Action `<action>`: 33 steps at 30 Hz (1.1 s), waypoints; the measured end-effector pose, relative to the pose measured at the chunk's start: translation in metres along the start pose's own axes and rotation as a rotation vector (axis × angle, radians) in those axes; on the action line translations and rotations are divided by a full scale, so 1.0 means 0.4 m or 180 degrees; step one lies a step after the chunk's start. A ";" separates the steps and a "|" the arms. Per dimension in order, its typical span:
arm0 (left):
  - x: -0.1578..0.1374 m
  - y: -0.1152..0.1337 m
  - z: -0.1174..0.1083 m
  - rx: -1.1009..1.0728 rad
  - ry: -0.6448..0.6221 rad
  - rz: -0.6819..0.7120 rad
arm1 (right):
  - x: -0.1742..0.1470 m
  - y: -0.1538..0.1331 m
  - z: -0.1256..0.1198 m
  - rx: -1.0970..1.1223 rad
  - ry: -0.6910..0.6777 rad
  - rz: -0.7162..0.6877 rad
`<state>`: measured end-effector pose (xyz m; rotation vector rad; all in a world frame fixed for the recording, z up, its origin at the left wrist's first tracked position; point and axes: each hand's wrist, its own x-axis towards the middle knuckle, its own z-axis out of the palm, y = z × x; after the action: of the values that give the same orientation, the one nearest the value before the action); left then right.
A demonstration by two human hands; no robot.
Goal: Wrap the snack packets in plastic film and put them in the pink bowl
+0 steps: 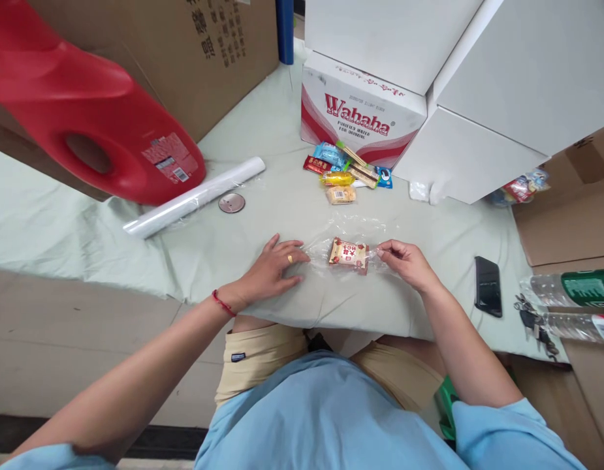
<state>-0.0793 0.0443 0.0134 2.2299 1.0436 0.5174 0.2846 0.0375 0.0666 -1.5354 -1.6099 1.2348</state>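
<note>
A small wrapped snack (349, 253) in a cream and red packet lies on a clear plastic bag (321, 243), or inside it; I cannot tell which. My right hand (403, 261) pinches the plastic just right of the snack. At the plastic's left edge rests my left hand (275, 269), fingers spread, with its fingertips touching or very near the film. Beyond the plastic sits a pile of small snacks: a blue packet (330, 155), a red packet (317, 164), a yellow one (337, 179), a pale one (341, 194) and some long sticks (363, 173).
A roll of clear film (198, 196), a round metal disc (232, 203) and a big red jug (100, 124) stand or lie to the left. A Wahaha carton (360, 111) is at the back. Rightward are a phone (488, 286), keys (539, 326) and plastic bottles (571, 288).
</note>
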 end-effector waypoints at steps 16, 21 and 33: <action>0.100 -0.011 0.096 0.0439 0.1810 -0.1361 | 0.028 0.092 -0.003 -0.1011 0.0326 0.0456; 0.104 -0.017 0.104 0.0458 0.1947 -0.1318 | 0.015 0.063 -0.016 -0.2070 0.0822 -0.0384; 0.092 -0.011 0.104 0.0510 0.1920 -0.1182 | 0.150 -0.001 0.085 -0.1564 -0.0088 -0.0514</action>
<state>-0.0353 0.0604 -0.0166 1.9727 1.8142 0.9960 0.2446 0.0881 0.0426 -1.6291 -2.1196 0.8108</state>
